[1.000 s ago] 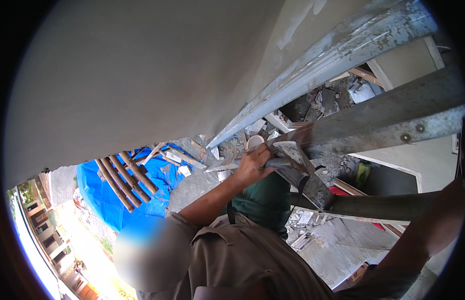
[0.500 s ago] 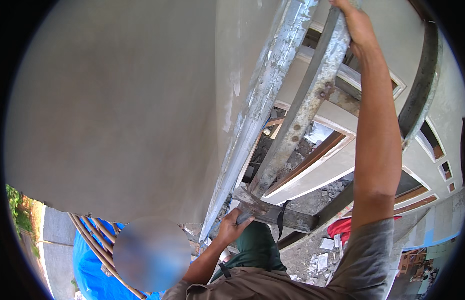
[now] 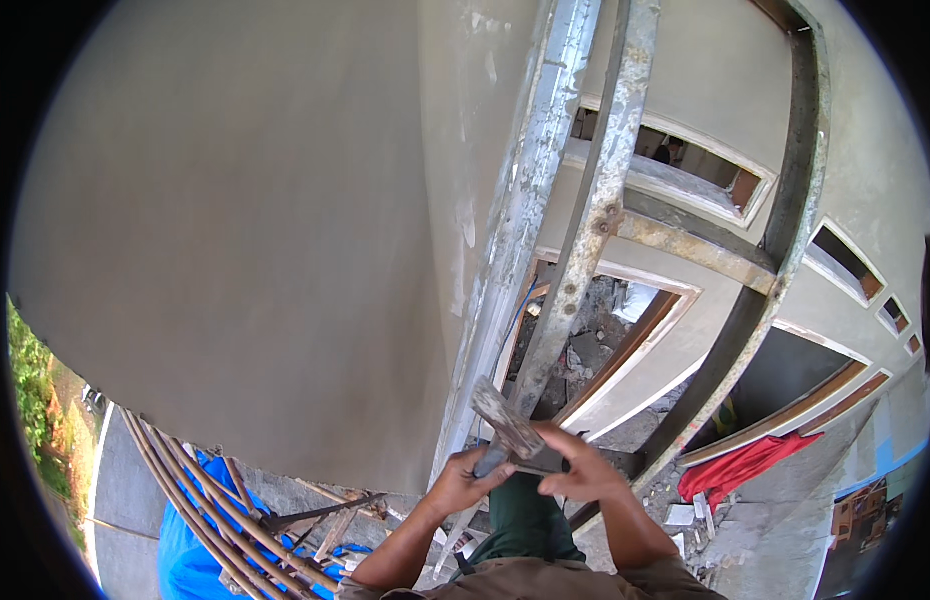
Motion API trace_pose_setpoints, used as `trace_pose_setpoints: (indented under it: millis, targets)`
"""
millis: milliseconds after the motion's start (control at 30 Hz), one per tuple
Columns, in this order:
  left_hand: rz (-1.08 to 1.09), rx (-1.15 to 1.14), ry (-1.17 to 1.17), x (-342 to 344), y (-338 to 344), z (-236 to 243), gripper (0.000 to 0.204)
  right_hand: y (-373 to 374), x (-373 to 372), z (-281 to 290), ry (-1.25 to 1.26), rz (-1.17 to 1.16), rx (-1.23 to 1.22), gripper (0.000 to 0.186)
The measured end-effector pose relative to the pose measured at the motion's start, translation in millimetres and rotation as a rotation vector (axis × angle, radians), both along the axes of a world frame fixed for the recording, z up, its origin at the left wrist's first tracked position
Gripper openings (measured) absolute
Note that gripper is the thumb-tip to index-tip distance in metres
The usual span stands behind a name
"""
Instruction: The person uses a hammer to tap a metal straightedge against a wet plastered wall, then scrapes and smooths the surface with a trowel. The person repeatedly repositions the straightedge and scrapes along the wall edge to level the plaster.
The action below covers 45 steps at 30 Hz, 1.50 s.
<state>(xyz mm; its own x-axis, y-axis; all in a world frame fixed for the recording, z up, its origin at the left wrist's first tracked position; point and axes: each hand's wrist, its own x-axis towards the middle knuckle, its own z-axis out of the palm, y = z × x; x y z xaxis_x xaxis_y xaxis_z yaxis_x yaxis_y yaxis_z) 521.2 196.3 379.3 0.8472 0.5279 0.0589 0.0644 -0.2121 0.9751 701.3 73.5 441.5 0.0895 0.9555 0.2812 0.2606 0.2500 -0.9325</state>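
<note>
My left hand (image 3: 463, 484) is closed round the grey handle of a worn hand tool (image 3: 508, 418). The tool's oblong head is mottled brown and grey; its exact kind is unclear. Close to the far end of that head is my right hand (image 3: 591, 476), thumb and forefinger apart; whether a fingertip touches the tool cannot be made out. Just ahead of both hands rises a rusty, paint-spotted metal frame like a ladder (image 3: 588, 230), with a crosspiece (image 3: 697, 240) bolted between its rails. Part of the frame's lower end is hidden behind my hands.
A smooth grey plastered wall (image 3: 245, 220) fills the left, edged by a scraped metal post (image 3: 530, 180). Bamboo poles (image 3: 200, 500) and blue tarp (image 3: 185, 545) lie lower left. Red cloth (image 3: 750, 468) and rubble lie lower right, below a wall with framed openings (image 3: 835, 260).
My right hand has let go of the metal rail high up and come down beside the tool. My left hand still grips the tool. The view has shifted somewhat.
</note>
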Motion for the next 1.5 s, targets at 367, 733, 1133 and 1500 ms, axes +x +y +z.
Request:
trace_pose_setpoints:
  millis: [367, 733, 1133, 1500]
  targets:
    - [-0.359, 0.101, -0.040, 21.7, -8.2, -1.3, 0.064, -29.6, -18.0, -8.1, 0.341, -0.463, 0.117, 0.016]
    - [0.333, -0.151, 0.343, -116.2, -54.0, -125.2, 0.047, -34.7, 34.6, -83.5, 0.221, -0.859, -0.233, 0.030]
    - [0.578, 0.046, 0.348, -64.5, 0.7, -175.4, 0.031, -20.3, 25.8, -125.5, 0.531, -0.908, -0.345, 0.034]
    - [0.702, 0.019, 0.222, 65.3, 49.4, -126.9, 0.045, -26.6, 36.9, -136.2, 0.539, -0.963, -0.380, 0.036]
